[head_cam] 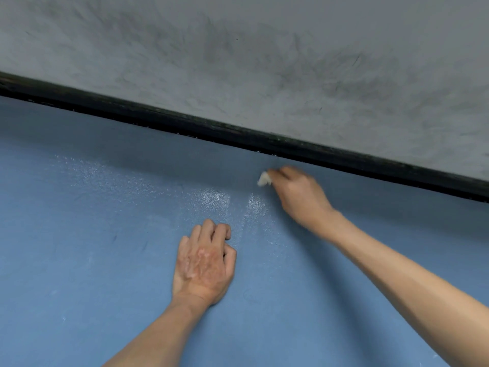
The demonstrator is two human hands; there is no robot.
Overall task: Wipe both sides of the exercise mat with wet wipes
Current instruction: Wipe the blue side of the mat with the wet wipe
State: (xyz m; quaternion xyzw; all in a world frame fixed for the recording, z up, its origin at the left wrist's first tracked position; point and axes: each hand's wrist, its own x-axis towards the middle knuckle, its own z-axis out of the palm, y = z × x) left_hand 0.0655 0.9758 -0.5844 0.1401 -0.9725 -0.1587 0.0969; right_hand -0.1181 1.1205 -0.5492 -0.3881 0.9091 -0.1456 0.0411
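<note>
Where the blue exercise mat (105, 260) lies flat across the lower part of the view, its far edge meets a black band (185, 123), with grey floor (238, 49) beyond; whether that band is the mat's own side wall or separate trim I cannot tell. The right hand (299, 197), motion-blurred, reaches out near that far edge with its fingers pinched round a small bunched white wet wipe (264, 179), which is pressed to the mat surface. The left hand (203, 263) rests on the mat nearer the body, fingers curled under and holding nothing, apparently as a brace. A damp sheen (214, 200) shows between the two hands, and a fainter one off to the left. The surface is finely pebbled and looks soft and foam-like, probably light for its size and floppy rather than stiff. Where wet it is likely slick, so a braced palm may slide. The wipe is limp and thin and may tear or ball up on the texture. Only one face is in view, so the mat needs turning for the other side. I judge the far edge the best hold, with both hands spread apart, since a single corner would probably let it sag and fold.
</note>
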